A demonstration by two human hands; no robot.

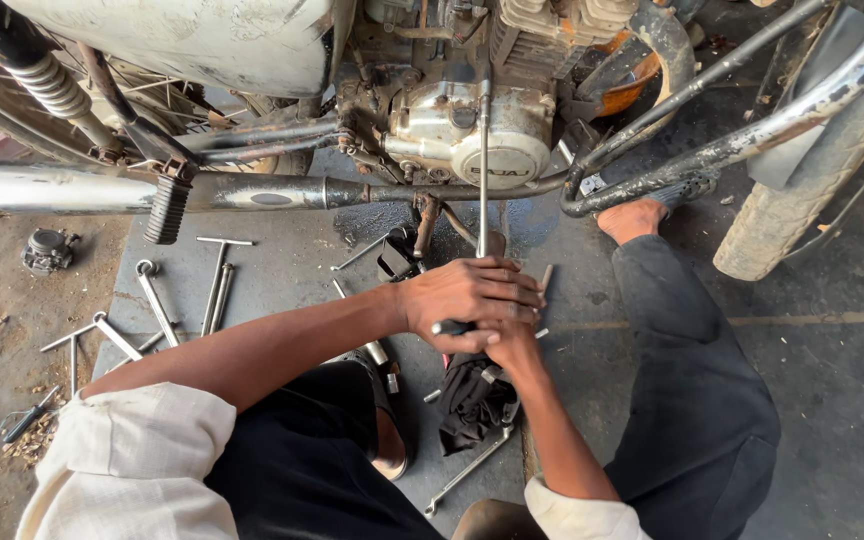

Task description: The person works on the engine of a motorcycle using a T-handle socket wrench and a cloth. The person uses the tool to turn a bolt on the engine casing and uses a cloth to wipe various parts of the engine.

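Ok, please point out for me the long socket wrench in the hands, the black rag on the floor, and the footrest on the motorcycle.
long socket wrench [483, 170], head view, middle of its steel shaft.
black rag [469, 398], head view, centre of the crumpled cloth.
footrest [166, 210], head view, ribbed black rubber sleeve.

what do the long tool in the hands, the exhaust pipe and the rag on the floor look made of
Long T-handle tool: bright steel, by its thin silvery shaft.
Exhaust pipe: chromed metal, shiny in places, dulled and grimy elsewhere.
Rag: soft black cloth, crumpled in folds.
Left hand and right hand clasp the tool's lower end.
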